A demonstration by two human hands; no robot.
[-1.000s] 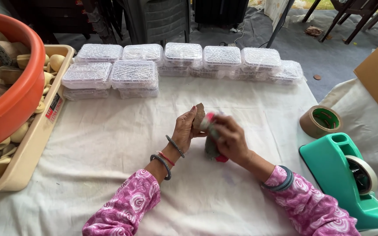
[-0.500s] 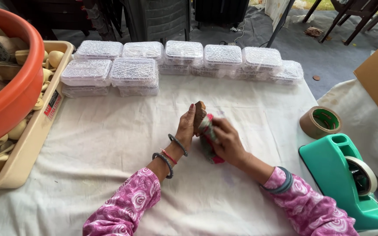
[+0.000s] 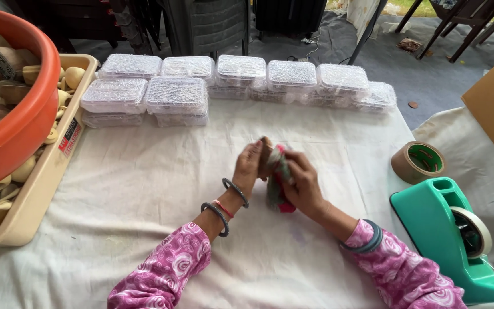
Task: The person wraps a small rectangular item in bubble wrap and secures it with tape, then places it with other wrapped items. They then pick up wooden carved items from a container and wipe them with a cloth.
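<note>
At the middle of the cloth-covered tabletop (image 3: 144, 189), a small brown block (image 3: 265, 150) sits pinched in the left hand (image 3: 250, 166), while the right hand (image 3: 301, 183) is closed around a red and green rag (image 3: 278, 183) pressed against it. The block looks small and only lightly pinched, so a hard rub could twist it loose onto the cloth.

Behind the hands, clear bubble-wrapped packages (image 3: 175, 94) lie in rows, some stacked in twos. To the right stand a brown tape roll (image 3: 418, 162) and a teal tape dispenser (image 3: 453, 234). At left, a beige tray (image 3: 41, 183) bears a small red-and-white label (image 3: 71, 136) on its wall, under an orange tub (image 3: 12, 126).
</note>
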